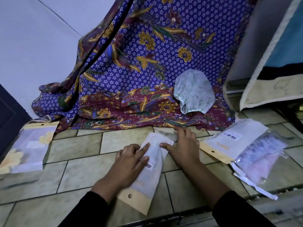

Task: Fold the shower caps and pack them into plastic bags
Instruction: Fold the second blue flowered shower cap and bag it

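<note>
Left hand and right hand press flat, slightly apart, on the frosted tan-topped plastic bag, probably squeezing air out. White green-speckled shower cap sits loose on the purple batik cloth behind.

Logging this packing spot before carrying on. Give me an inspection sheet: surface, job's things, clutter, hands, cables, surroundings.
Surface: tiled floor, batik cloth draped over its far part.
Job's things: plastic bag flat under both hands; unfolded shower cap on the cloth; filled bag at left; pile of bags at right.
Clutter: nothing seen.
Hands: left hand and right hand lie flat on the plastic bag, fingers straight.
Cables: dark cord hanging across the cloth.
Surroundings: mattress leaning at right; dark panel at left.
</note>
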